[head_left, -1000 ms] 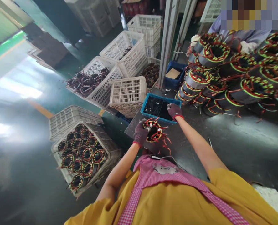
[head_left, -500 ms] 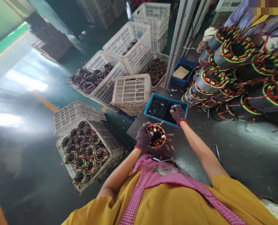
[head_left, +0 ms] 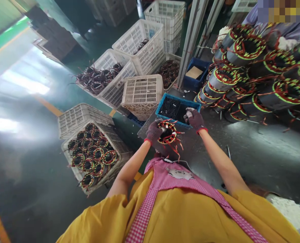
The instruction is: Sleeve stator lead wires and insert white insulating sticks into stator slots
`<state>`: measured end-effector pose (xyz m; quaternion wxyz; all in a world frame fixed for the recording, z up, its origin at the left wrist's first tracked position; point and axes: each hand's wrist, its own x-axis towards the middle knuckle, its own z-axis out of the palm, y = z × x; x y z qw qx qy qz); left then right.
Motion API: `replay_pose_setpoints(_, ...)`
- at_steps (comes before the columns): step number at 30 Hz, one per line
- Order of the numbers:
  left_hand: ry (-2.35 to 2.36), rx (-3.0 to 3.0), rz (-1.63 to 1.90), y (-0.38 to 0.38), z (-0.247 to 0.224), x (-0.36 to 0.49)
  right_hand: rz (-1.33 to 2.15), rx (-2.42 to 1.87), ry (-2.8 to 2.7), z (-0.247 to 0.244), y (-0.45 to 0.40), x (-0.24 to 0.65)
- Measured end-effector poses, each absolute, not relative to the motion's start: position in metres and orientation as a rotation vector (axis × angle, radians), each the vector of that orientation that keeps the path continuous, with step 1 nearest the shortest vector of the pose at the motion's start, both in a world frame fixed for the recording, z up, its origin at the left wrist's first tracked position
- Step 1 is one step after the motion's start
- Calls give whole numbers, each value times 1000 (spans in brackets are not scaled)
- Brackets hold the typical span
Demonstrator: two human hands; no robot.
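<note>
My left hand (head_left: 154,131), in a dark work glove with a red cuff, is closed round the near-left side of a motor stator (head_left: 174,137). The stator's open ring faces up, with red windings, white ties and loose red leads hanging toward my apron. My right hand (head_left: 196,120), gloved alike, is at the right end of a blue bin (head_left: 162,114). Its fingers are curled together at the bin's inside; whatever they hold is too small to make out. Short black tubes (head_left: 169,107) fill the bin's left part, and dark pieces lie in its right part.
Stacked stators (head_left: 246,50) stand on the metal bench (head_left: 253,145) to the right, near another person's sleeve. A crate of stators (head_left: 124,160) is at lower left. More white crates (head_left: 142,91) stand ahead, beside a metal post (head_left: 188,44) and a dark blue bin (head_left: 197,81).
My right hand has drawn back slightly toward the near right edge of the blue bin. The stator in my left hand has tilted a little, its leads now hanging lower. The view has shifted slightly.
</note>
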<state>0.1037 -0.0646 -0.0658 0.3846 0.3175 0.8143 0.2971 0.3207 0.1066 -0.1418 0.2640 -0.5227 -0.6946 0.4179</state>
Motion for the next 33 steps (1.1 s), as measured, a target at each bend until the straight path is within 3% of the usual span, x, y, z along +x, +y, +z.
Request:
replay_pose_setpoints(4,2026,842,822,-66,-76,103,1328,-1160,-1914,-116,54,351)
replay_pose_setpoints(11,2067,797,805,-68,-61,108,1369,-1173,-1769,-104,-2,369)
replay_pose_setpoints(19,2019,772,847,-67,-63,112,1443,-1160,-1714,-108,-11,356)
replay_pose_setpoints(31,2071,869,800,-67,-55,113,1278,-1017,-2307,-87,3,348)
replay_pose_setpoints(33,2100,860,771,-67,-56,112,1409,-992,-2308,-86,10,348)
